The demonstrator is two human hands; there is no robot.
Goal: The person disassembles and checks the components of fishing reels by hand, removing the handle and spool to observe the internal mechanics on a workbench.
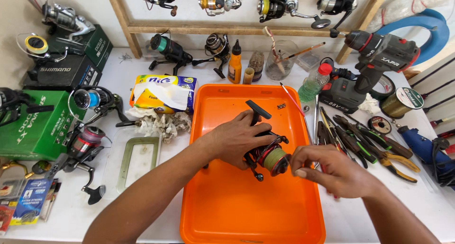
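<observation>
Gripping a black and red fishing reel (266, 151) at centre frame, above the orange tray (222, 211): left hand (234, 139) closed around the reel body. Right hand (327, 170) at lower right of centre, fingertips (297, 164) pinched together just beside the green-lined spool. Pliers (379, 147) lying right of the tray, tissue pack (163, 93) at upper left.

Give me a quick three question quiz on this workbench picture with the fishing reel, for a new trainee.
1. True or false: the fishing reel is held above the orange tray.
2. Which hand grips the reel body: A) left hand B) right hand?
3. What lies just right of the tray?

Key:
1. True.
2. A; the right hand's fingertips are at the spool.
3. A row of pliers and similar hand tools.
</observation>
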